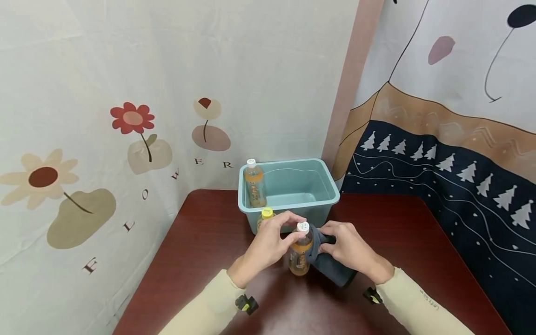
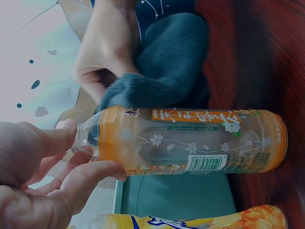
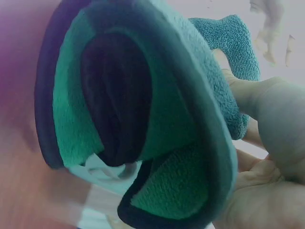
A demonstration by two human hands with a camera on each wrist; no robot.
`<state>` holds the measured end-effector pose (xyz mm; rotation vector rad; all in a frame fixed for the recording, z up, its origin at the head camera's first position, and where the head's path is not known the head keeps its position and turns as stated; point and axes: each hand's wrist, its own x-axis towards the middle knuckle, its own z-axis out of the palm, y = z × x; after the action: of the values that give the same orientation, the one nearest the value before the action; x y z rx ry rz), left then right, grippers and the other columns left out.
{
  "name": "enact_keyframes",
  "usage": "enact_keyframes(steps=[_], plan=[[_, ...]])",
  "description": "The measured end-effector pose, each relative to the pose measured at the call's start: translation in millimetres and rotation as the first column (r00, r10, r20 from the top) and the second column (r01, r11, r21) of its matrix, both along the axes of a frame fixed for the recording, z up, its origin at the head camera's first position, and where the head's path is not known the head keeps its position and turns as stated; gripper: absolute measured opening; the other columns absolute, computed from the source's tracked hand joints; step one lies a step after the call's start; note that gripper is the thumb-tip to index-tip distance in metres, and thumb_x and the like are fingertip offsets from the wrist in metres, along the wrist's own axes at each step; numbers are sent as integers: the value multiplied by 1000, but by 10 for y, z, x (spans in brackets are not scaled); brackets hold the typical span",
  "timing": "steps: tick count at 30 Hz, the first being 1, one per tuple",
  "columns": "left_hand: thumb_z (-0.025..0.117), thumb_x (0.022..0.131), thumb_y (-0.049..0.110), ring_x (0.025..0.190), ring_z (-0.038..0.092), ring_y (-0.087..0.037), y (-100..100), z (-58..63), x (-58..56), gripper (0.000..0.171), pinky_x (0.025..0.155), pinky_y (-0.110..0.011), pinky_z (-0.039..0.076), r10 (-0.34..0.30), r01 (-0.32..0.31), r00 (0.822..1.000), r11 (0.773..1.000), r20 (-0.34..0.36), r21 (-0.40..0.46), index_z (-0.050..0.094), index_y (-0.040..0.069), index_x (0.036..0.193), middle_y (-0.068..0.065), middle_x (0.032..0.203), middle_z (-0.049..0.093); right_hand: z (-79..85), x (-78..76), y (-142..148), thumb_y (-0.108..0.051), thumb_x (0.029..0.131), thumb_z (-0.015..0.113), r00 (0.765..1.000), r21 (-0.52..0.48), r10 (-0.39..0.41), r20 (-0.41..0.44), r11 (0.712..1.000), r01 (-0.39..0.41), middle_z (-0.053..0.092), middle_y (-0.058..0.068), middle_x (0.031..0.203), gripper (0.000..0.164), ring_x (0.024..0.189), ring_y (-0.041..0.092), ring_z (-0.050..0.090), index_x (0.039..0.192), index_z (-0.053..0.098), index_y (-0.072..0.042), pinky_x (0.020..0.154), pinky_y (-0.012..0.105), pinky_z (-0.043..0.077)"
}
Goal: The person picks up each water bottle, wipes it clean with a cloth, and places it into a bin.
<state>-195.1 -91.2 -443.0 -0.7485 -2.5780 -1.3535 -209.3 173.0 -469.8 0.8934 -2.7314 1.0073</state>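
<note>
My left hand [image 1: 268,239] holds a clear plastic drink bottle [image 1: 298,260] by its neck, just under the white cap [image 1: 303,227]. The bottle stands upright on the table and has an orange label with a barcode, plain in the left wrist view. From the other side my right hand [image 1: 351,249] grips a dark grey-blue cloth [image 1: 335,270], its bunched top against the bottle's upper side. In the right wrist view the cloth [image 3: 205,186] hangs in thick folds beside the fingers. Beyond the left hand stands a yellow-capped bottle [image 1: 266,213], partly hidden by it.
A light blue plastic bin [image 1: 320,214] stands at the back of the dark red table [image 1: 201,260]. Inside its left end is another white-capped bottle [image 1: 255,186]. Printed fabric [image 1: 272,70] hangs behind the table and along its right side.
</note>
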Motion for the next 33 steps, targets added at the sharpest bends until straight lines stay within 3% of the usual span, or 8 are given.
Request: enact_keyframes(steps=[7, 12, 21, 33], plan=[[91, 103, 16, 131, 82, -25, -10, 1, -13, 36, 113, -48, 68, -4, 4, 1000, 1000, -4, -5, 79, 16, 138, -5, 136, 86, 181, -9, -48, -7, 92, 100, 999, -88, 6, -39, 996, -10, 85, 0, 113, 36, 97, 8, 76, 126, 91, -9, 88, 27, 71], [90, 104, 13, 130, 82, -28, -13, 7, -20, 34, 112, -52, 69, -12, 12, 1000, 1000, -16, 2, 79, 14, 136, -7, 136, 86, 237, -8, -90, -8, 92, 100, 999, -95, -5, -36, 995, 2, 84, 1, 114, 36, 98, 11, 76, 127, 91, -9, 87, 25, 71], [91, 102, 13, 133, 81, -28, -9, 10, -23, 38, 115, -51, 67, -5, 5, 1000, 1000, 16, -10, 79, 17, 137, -6, 138, 86, 253, 8, -85, -8, 92, 100, 1000, -64, -6, -22, 998, 5, 84, 2, 114, 36, 99, 12, 76, 127, 90, -8, 89, 26, 71], [90, 104, 13, 132, 81, -28, -6, -1, -24, 37, 114, -52, 68, -24, 24, 999, 1000, 30, -2, 77, 17, 139, -6, 138, 84, 200, 32, -73, -6, 92, 99, 1000, 1, -6, 3, 1000, 6, 81, 3, 115, 39, 100, 11, 77, 129, 89, -4, 94, 36, 73]])
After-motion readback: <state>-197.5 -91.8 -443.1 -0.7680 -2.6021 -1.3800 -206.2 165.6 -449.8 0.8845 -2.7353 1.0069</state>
